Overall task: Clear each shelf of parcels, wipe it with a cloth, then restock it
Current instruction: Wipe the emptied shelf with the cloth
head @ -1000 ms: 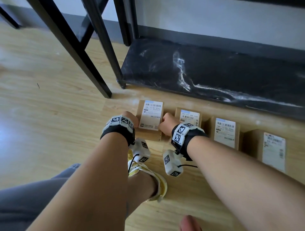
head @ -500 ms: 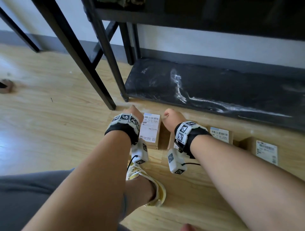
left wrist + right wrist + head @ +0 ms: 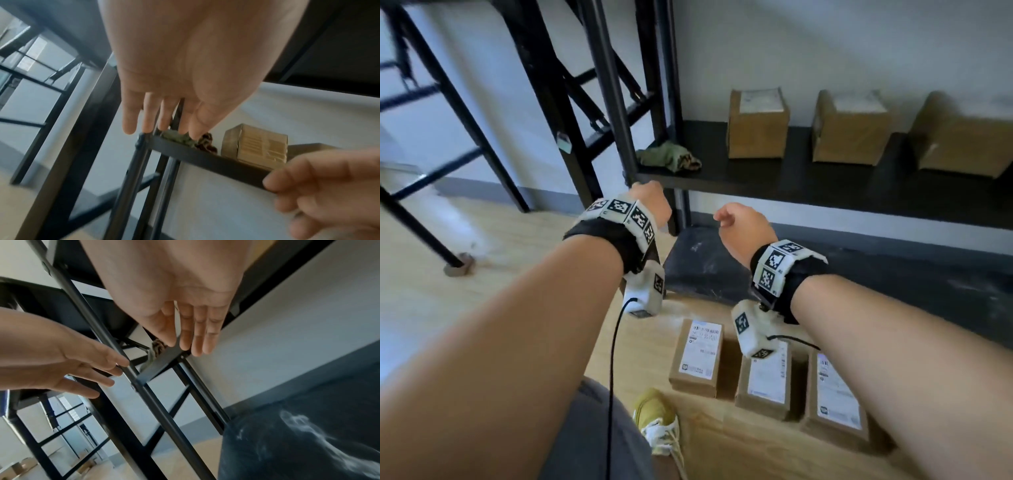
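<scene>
Both hands are raised empty with fingers loosely extended: the left hand (image 3: 650, 202) is at the front-left corner of the middle shelf (image 3: 808, 185), the right hand (image 3: 746, 226) lower and to its right. The crumpled green cloth (image 3: 669, 157) lies just beyond the left hand, nearer to it, its long axis along the shelf front; three parcels (image 3: 758, 125) stand to the right.

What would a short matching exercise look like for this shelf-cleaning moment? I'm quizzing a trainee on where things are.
Things:
1. cloth
2. labelled parcels
3. left hand
4. bottom shelf

Places or states:
A. bare and streaked
B. lying in a row on the floor
C. open, near the middle shelf's corner
D. crumpled at the middle shelf's left end

Pairs: 1-D, 2-B, 3-C, 4-A
</scene>
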The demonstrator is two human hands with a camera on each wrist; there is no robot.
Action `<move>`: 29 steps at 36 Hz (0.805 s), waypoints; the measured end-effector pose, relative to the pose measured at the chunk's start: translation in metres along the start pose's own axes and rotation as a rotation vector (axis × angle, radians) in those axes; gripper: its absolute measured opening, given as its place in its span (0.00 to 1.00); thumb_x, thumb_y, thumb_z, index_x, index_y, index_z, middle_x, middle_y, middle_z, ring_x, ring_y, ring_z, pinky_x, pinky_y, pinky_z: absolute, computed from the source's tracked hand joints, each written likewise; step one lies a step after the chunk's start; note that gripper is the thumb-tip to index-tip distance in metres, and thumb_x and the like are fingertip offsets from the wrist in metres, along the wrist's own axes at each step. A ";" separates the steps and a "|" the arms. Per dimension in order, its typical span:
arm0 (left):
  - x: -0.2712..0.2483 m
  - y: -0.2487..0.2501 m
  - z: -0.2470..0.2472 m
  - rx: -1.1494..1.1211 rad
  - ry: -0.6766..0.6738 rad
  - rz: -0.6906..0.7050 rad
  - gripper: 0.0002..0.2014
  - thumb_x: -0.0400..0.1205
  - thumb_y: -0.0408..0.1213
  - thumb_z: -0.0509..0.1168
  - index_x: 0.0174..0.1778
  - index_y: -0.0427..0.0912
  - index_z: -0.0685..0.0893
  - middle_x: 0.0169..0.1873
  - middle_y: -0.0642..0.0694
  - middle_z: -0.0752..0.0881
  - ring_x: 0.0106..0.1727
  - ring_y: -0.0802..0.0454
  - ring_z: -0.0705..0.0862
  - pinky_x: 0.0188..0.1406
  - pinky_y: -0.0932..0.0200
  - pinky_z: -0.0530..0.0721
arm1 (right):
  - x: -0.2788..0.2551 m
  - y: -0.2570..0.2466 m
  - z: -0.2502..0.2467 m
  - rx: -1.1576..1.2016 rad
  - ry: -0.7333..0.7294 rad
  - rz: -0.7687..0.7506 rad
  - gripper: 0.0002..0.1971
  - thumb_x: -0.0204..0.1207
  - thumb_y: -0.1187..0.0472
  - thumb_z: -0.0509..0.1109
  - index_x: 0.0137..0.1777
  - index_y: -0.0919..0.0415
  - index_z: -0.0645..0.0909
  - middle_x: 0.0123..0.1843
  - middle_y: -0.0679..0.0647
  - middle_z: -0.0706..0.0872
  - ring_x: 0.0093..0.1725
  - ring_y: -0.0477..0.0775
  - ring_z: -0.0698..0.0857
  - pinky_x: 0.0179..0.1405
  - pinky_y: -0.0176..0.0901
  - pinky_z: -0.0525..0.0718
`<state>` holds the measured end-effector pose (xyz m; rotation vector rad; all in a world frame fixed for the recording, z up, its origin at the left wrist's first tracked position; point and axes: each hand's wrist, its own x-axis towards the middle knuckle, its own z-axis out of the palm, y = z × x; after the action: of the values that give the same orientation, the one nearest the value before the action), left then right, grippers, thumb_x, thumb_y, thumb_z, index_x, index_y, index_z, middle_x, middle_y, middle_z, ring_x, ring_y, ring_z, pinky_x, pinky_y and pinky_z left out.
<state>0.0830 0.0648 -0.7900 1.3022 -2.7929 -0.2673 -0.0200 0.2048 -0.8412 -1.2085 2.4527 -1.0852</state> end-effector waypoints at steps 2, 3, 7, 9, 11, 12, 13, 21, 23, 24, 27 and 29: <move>0.005 -0.004 -0.018 0.047 0.060 0.007 0.17 0.84 0.31 0.55 0.68 0.36 0.76 0.64 0.33 0.77 0.59 0.34 0.81 0.51 0.46 0.81 | 0.013 -0.013 -0.008 -0.024 0.035 -0.047 0.15 0.80 0.66 0.59 0.61 0.57 0.83 0.62 0.56 0.84 0.61 0.57 0.82 0.60 0.44 0.78; 0.008 -0.008 -0.023 0.066 0.089 0.017 0.16 0.82 0.30 0.54 0.66 0.37 0.77 0.62 0.33 0.79 0.58 0.33 0.81 0.46 0.48 0.80 | 0.020 -0.017 -0.011 -0.027 0.053 -0.065 0.15 0.80 0.66 0.59 0.60 0.57 0.83 0.61 0.56 0.84 0.60 0.57 0.82 0.60 0.46 0.79; 0.017 -0.023 -0.021 0.039 0.117 0.016 0.17 0.82 0.29 0.54 0.65 0.38 0.76 0.60 0.32 0.79 0.57 0.34 0.81 0.50 0.47 0.82 | 0.051 -0.034 -0.016 -0.027 0.111 -0.093 0.15 0.79 0.65 0.61 0.61 0.55 0.83 0.62 0.53 0.83 0.59 0.54 0.82 0.56 0.43 0.79; 0.022 -0.026 -0.018 0.021 0.098 -0.003 0.17 0.83 0.31 0.54 0.67 0.39 0.75 0.61 0.33 0.77 0.57 0.34 0.81 0.51 0.46 0.81 | 0.067 -0.041 -0.013 -0.043 0.123 -0.103 0.14 0.78 0.65 0.62 0.60 0.54 0.83 0.62 0.54 0.82 0.57 0.55 0.82 0.55 0.43 0.79; 0.029 -0.028 -0.016 0.026 0.103 -0.010 0.18 0.83 0.33 0.55 0.71 0.41 0.73 0.61 0.34 0.77 0.59 0.35 0.80 0.52 0.46 0.80 | 0.083 -0.049 -0.008 -0.074 0.138 -0.123 0.14 0.78 0.64 0.64 0.60 0.54 0.83 0.60 0.55 0.80 0.57 0.56 0.82 0.56 0.43 0.80; 0.033 -0.030 -0.016 0.031 0.117 -0.012 0.19 0.83 0.34 0.56 0.72 0.42 0.72 0.61 0.35 0.76 0.59 0.36 0.79 0.52 0.47 0.80 | 0.091 -0.054 -0.004 -0.091 0.148 -0.134 0.13 0.78 0.64 0.64 0.60 0.55 0.84 0.60 0.55 0.79 0.57 0.57 0.81 0.56 0.44 0.80; 0.035 -0.031 -0.015 0.033 0.124 -0.017 0.20 0.83 0.35 0.57 0.73 0.43 0.71 0.61 0.36 0.76 0.60 0.37 0.79 0.51 0.47 0.80 | 0.098 -0.058 0.000 -0.104 0.152 -0.143 0.13 0.78 0.63 0.65 0.60 0.54 0.83 0.60 0.56 0.79 0.57 0.58 0.81 0.57 0.46 0.81; 0.047 -0.049 0.000 -0.031 0.081 -0.068 0.20 0.84 0.39 0.55 0.73 0.43 0.70 0.60 0.39 0.76 0.61 0.36 0.78 0.51 0.47 0.78 | 0.144 -0.084 0.030 -0.279 -0.025 -0.130 0.24 0.81 0.59 0.63 0.77 0.50 0.72 0.71 0.58 0.75 0.66 0.60 0.79 0.63 0.48 0.80; 0.048 -0.052 0.002 -0.051 0.092 -0.079 0.20 0.84 0.39 0.55 0.73 0.45 0.71 0.60 0.40 0.76 0.60 0.37 0.79 0.50 0.47 0.79 | 0.153 -0.090 0.035 -0.313 -0.086 -0.106 0.26 0.82 0.59 0.61 0.81 0.49 0.67 0.75 0.57 0.74 0.68 0.59 0.78 0.66 0.48 0.79; 0.048 -0.053 0.003 -0.055 0.095 -0.083 0.20 0.84 0.40 0.55 0.73 0.46 0.71 0.60 0.40 0.76 0.61 0.37 0.79 0.50 0.46 0.79 | 0.157 -0.093 0.035 -0.329 -0.127 -0.074 0.27 0.83 0.59 0.61 0.82 0.49 0.64 0.76 0.57 0.73 0.70 0.60 0.77 0.67 0.48 0.78; 0.049 -0.055 0.005 -0.056 0.083 -0.097 0.21 0.84 0.39 0.55 0.75 0.46 0.70 0.61 0.40 0.76 0.62 0.37 0.78 0.51 0.45 0.80 | 0.165 -0.100 0.033 -0.334 -0.261 0.053 0.25 0.86 0.59 0.58 0.83 0.56 0.62 0.76 0.60 0.73 0.73 0.61 0.75 0.68 0.47 0.74; 0.050 -0.055 0.006 -0.062 0.070 -0.105 0.22 0.83 0.39 0.56 0.75 0.45 0.69 0.62 0.40 0.76 0.64 0.37 0.77 0.54 0.44 0.80 | 0.166 -0.102 0.031 -0.358 -0.258 0.049 0.23 0.87 0.60 0.56 0.81 0.59 0.64 0.75 0.61 0.74 0.73 0.61 0.75 0.68 0.47 0.73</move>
<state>0.0912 -0.0074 -0.8067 1.4177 -2.6409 -0.3040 -0.0510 0.0235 -0.7708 -1.2808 2.5186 -0.4509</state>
